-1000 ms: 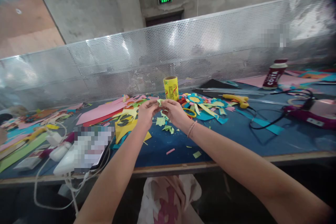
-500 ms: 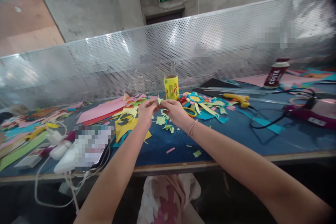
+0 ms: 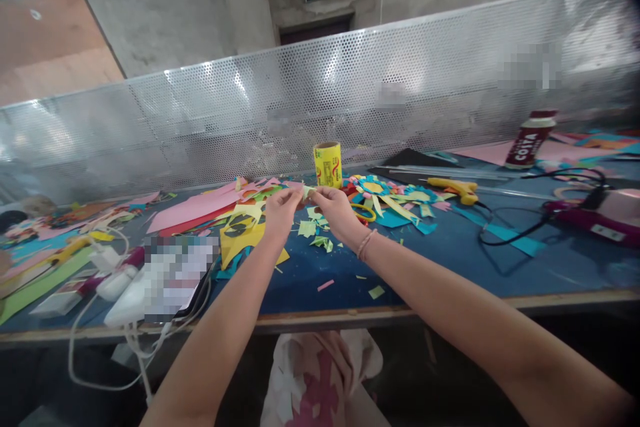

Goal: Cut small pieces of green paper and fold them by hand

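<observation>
Pinched between both hands is a small piece of light green paper (image 3: 309,193), held just above the table. My left hand (image 3: 281,211) grips its left side with thumb and fingers. On the other side, my right hand (image 3: 337,211) is closed on the same piece; a pink bracelet circles that wrist. Below the hands lie light green paper scraps (image 3: 307,229) and a crumpled green piece (image 3: 323,244). Yellow-handled scissors (image 3: 369,213) sit just right of my right hand, partly covered. Behind the hands stands a yellow tape roll (image 3: 328,165).
Paper flowers (image 3: 373,188), a yellow glue gun (image 3: 455,188) with a black cord and a Costa bottle (image 3: 530,141) are to the right. Pink sheets (image 3: 195,208), a phone (image 3: 193,280) and white cables lie left. A perforated metal panel (image 3: 240,120) closes off the back.
The green paper between my fingers has turned and now lies flatter, its pointed tip no longer standing up. Both hands stay in nearly the same place; the view has shifted slightly.
</observation>
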The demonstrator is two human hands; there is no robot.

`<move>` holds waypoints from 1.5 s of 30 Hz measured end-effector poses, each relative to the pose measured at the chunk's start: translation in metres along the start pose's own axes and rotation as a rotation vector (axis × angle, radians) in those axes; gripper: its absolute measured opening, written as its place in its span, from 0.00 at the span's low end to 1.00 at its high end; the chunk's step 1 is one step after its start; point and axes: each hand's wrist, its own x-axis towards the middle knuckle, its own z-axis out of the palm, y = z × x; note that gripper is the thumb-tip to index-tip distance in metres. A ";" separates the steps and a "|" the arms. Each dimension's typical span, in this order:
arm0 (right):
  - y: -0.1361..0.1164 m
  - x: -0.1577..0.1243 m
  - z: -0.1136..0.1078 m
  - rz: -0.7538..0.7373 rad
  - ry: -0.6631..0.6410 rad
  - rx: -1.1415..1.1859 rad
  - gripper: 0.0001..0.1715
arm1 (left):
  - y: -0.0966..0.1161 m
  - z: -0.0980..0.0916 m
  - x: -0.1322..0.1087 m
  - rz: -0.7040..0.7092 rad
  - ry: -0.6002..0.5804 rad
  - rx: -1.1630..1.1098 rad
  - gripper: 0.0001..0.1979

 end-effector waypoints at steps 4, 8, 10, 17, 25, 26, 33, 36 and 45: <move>0.001 0.000 -0.001 -0.091 0.009 -0.091 0.11 | 0.000 0.000 0.001 -0.042 0.028 0.034 0.13; 0.002 0.001 -0.002 -0.126 0.042 -0.174 0.08 | -0.002 -0.001 0.002 -0.080 0.010 0.017 0.12; 0.003 0.002 -0.003 -0.145 0.040 -0.201 0.08 | -0.002 -0.002 0.003 -0.108 0.002 -0.001 0.11; 0.003 0.011 -0.010 -0.114 -0.051 -0.260 0.07 | -0.002 -0.003 0.005 -0.182 -0.018 -0.043 0.10; -0.001 0.017 -0.019 -0.313 -0.121 -0.383 0.14 | -0.004 -0.003 0.005 -0.196 -0.040 0.002 0.11; -0.001 0.017 -0.020 -0.315 -0.140 -0.383 0.14 | -0.004 -0.003 0.006 -0.187 -0.042 0.010 0.11; 0.004 0.020 -0.030 -0.242 -0.222 -0.321 0.07 | -0.012 -0.007 0.010 -0.171 -0.047 0.048 0.12; 0.007 0.021 -0.029 -0.304 -0.200 -0.325 0.09 | -0.017 -0.007 0.011 -0.149 -0.076 0.069 0.12; 0.011 0.022 -0.029 -0.414 -0.165 -0.427 0.11 | -0.019 -0.008 0.012 -0.155 -0.076 -0.003 0.12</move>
